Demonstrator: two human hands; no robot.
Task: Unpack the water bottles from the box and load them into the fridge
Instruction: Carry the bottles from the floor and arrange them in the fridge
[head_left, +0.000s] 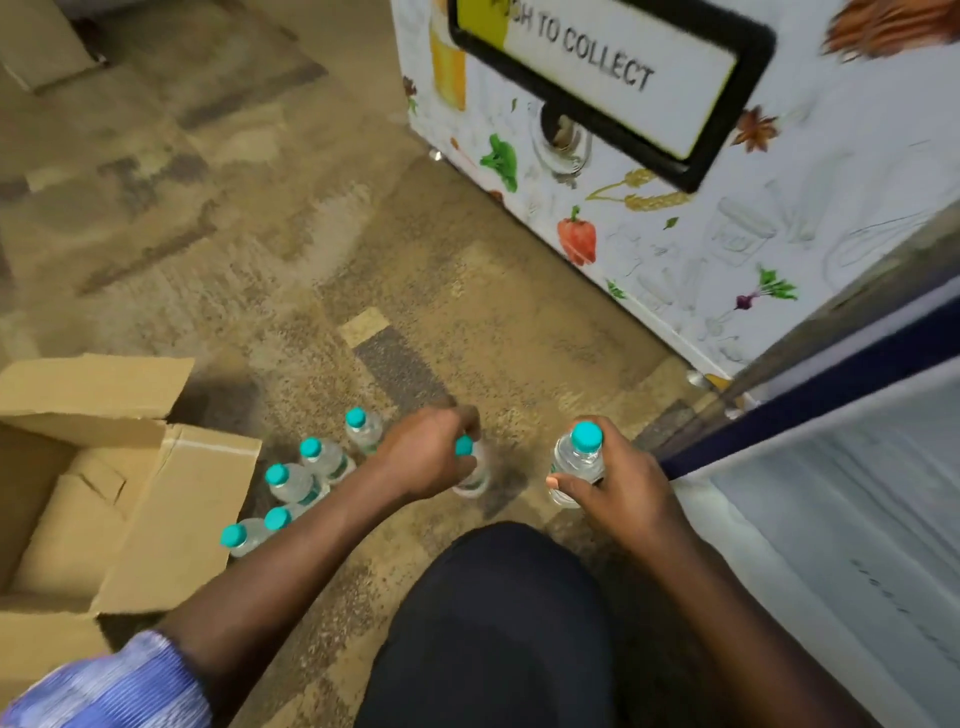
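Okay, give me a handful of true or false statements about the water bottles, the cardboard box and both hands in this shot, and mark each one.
1. The left hand grips the first bottle and the right hand grips the second bottle. True.
2. The bottle caps are red. False: every cap in view is teal.
3. Five spare bottles stand on the floor beside the cardboard box. True.
4. The cardboard box has its flaps folded shut. False: the flaps are spread open and the inside shows.
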